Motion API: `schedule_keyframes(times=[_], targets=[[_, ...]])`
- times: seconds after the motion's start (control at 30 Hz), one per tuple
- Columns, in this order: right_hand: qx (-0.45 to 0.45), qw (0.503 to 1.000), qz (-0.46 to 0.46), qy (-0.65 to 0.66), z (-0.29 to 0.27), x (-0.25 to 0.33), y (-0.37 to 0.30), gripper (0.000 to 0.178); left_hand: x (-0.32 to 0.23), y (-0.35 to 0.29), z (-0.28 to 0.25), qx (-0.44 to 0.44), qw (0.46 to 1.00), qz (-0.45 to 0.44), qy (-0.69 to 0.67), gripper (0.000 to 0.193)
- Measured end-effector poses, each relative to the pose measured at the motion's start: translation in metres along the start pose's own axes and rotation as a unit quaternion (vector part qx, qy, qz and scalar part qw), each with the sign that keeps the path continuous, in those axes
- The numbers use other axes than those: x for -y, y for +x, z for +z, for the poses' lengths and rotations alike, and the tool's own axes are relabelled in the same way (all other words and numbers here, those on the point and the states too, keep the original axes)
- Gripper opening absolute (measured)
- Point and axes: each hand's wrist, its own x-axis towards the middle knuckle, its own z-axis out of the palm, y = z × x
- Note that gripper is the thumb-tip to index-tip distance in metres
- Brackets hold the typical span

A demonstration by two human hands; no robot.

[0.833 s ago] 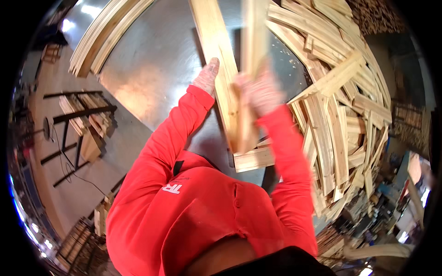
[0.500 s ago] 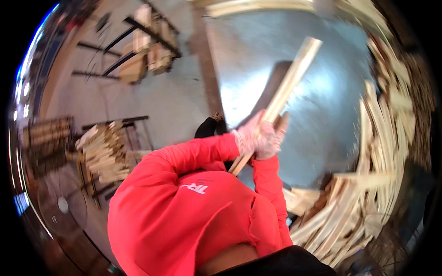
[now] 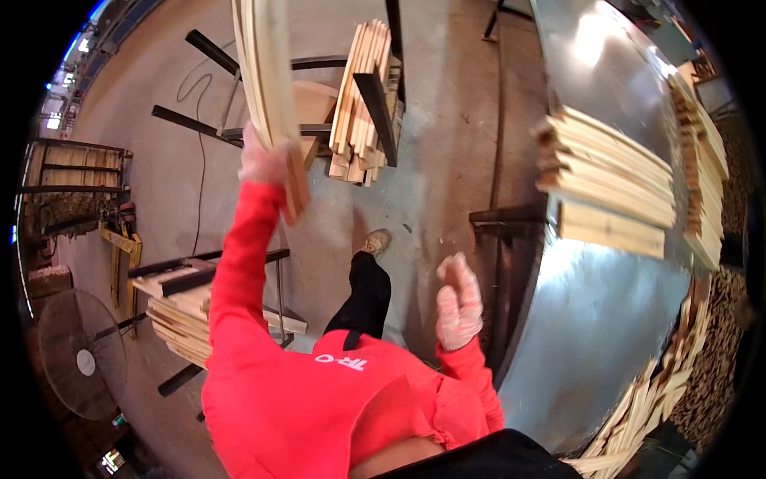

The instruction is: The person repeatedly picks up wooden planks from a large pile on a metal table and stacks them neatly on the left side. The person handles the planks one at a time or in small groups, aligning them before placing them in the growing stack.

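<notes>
My left hand (image 3: 263, 160), in a pale thin glove, is closed round a bundle of long pale wood strips (image 3: 267, 72). The strips stand up past the top edge of the picture, and their lower end (image 3: 295, 195) juts below my hand. How many strips it holds I cannot tell. My right hand (image 3: 459, 307), gloved likewise, hangs in the air left of the metal table (image 3: 582, 343), thumb and fingers apart and nothing in them. Just right of the held bundle, a stack of wood strips (image 3: 363, 96) rests in a black metal rack (image 3: 375, 112).
Neat piles of strips (image 3: 610, 176) lie on the metal table, with looser strips (image 3: 654, 407) by its near right edge. At lower left are another rack of wood (image 3: 179, 319) and a round fan (image 3: 84, 359). A cable (image 3: 199, 160) runs over the floor.
My view has turned left, away from the table. Both hands were on the wood over the table; now my left hand alone carries wood toward the racks, and my right has let go.
</notes>
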Motion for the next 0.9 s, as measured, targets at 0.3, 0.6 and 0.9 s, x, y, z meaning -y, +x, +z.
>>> schedule_keyframes(times=[0.3,0.6,0.9], targets=[[-0.011,0.969,0.229,-0.092,0.063,-0.083,0.010,0.036,0.276,0.184,0.137,0.208,0.951,-0.156,0.165,0.061],[-0.191,0.775,0.167,-0.579,-0.097,0.039,-0.080,0.042,0.132,0.101,0.207,0.286,0.906,0.170,0.261,0.045],[-0.472,0.306,0.651,-0.510,-0.364,0.225,-0.542,0.090,-0.159,-0.364,0.188,0.821,0.423,0.040,0.381,0.029]])
